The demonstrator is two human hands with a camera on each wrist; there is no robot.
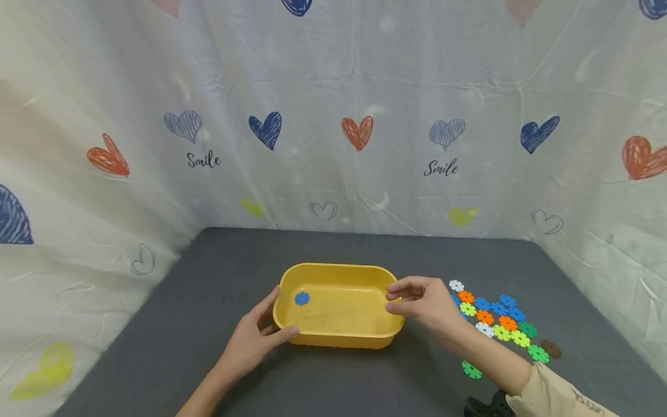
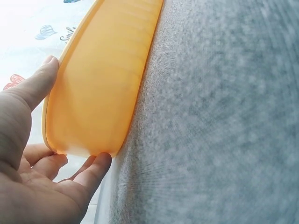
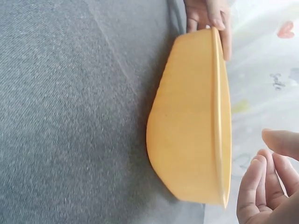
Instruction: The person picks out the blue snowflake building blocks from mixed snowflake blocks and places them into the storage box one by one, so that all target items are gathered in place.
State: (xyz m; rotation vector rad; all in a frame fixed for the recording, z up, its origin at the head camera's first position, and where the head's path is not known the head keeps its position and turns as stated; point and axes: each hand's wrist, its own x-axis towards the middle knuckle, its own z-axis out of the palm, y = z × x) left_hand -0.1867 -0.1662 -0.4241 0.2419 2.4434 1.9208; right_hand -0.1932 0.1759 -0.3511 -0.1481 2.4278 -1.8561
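A yellow plastic tub (image 1: pixel 339 341) stands on the grey table. Inside it, toward the left end, lies one blue flower-shaped disc (image 1: pixel 301 298). My left hand (image 1: pixel 255 336) grips the tub's left end, thumb on the near rim and fingers against the end wall, as the left wrist view (image 2: pixel 51 186) of that hand also shows. Over the right end of the tub hovers my right hand (image 1: pixel 424 301), its thumb apart from the loosely bent fingers and nothing visible between them. In the right wrist view, this hand (image 3: pixel 275 182) is just beyond the tub's rim.
Several flower-shaped discs (image 1: pixel 484 317) in white, orange, blue, yellow-green, green and brown lie spread to the right of the tub. One green disc (image 1: pixel 471 369) is nearer the front, with a black object (image 1: pixel 490 405) by the right sleeve. A heart-printed curtain (image 1: pixel 333 174) surrounds the table.
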